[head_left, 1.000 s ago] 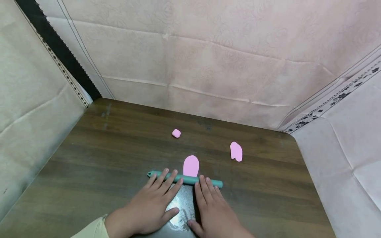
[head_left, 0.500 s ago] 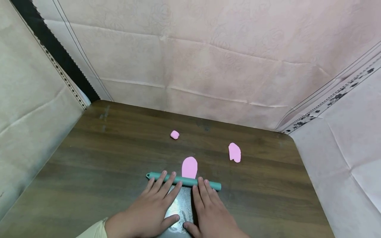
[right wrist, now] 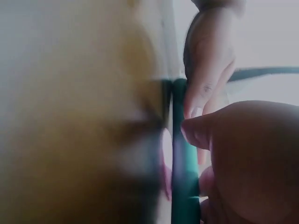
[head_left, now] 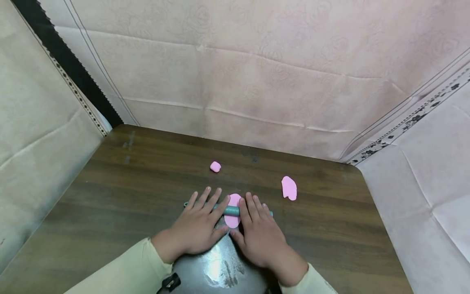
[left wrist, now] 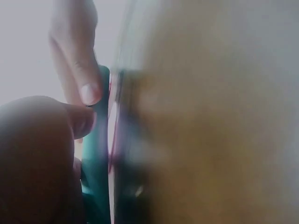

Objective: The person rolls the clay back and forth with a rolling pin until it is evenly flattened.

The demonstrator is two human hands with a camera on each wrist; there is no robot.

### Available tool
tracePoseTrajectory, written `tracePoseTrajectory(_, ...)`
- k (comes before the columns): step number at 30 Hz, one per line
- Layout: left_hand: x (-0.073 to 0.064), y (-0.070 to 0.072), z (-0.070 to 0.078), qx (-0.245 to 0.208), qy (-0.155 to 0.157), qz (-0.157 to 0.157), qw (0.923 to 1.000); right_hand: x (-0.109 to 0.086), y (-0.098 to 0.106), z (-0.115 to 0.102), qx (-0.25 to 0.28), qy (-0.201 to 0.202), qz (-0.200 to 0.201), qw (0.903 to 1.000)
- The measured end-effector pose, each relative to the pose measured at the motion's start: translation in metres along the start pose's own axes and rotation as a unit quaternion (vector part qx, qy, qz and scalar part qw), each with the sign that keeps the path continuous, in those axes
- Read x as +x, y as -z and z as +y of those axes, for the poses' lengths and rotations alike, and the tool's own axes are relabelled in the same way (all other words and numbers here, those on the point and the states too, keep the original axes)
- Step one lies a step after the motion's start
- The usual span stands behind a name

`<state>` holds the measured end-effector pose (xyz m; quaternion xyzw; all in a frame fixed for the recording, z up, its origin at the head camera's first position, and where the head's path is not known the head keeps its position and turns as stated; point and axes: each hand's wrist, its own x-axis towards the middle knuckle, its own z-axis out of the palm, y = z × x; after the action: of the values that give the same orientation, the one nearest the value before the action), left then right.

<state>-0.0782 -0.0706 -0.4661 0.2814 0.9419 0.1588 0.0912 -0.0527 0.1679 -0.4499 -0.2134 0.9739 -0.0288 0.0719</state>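
A thin green rolling pin (head_left: 231, 210) lies crosswise over a flat pink oval of clay (head_left: 232, 221), whose two ends show before and behind it. My left hand (head_left: 198, 228) lies on the pin's left part with fingers outstretched. On the right part rests my right hand (head_left: 261, 237), its fingers straight too. Both thumbs point inward, near the oval's close end. The left wrist view has the green pin (left wrist: 97, 158) under the fingers, seen from low down. In the right wrist view, the pink clay's edge (right wrist: 167, 149) shows beside the pin.
A small pink lump (head_left: 215, 166) sits farther back on the brown wooden table (head_left: 147, 183). To the right lies a flat, notched pink piece (head_left: 289, 188). Pale patterned cloth (head_left: 257, 81) hangs behind and along both sides.
Both hands have pushed the rolling pin away from me, onto the pink oval. The oval's near end, hidden before, now shows on my side of the pin. More of both sleeves is visible.
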Motion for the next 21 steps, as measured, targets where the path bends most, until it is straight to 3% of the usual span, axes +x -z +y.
tracePoseTrajectory(5, 0.027, 0.005, -0.009, 0.020, 0.017, 0.002, 0.9996, 0.029, 0.009, 0.014, 0.029, -0.006, -0.026, 0.9992)
tracePoseTrajectory(11, 0.056, 0.017, -0.019, 0.060, 0.014, 0.001, 0.9981, 0.062, 0.016, 0.029, 0.054, -0.024, -0.052, 0.9969)
tracePoseTrajectory(21, 0.082, 0.034, -0.032, 0.051, 0.024, -0.026, 0.9981, 0.091, 0.023, 0.046, 0.097, -0.035, -0.092, 0.9903)
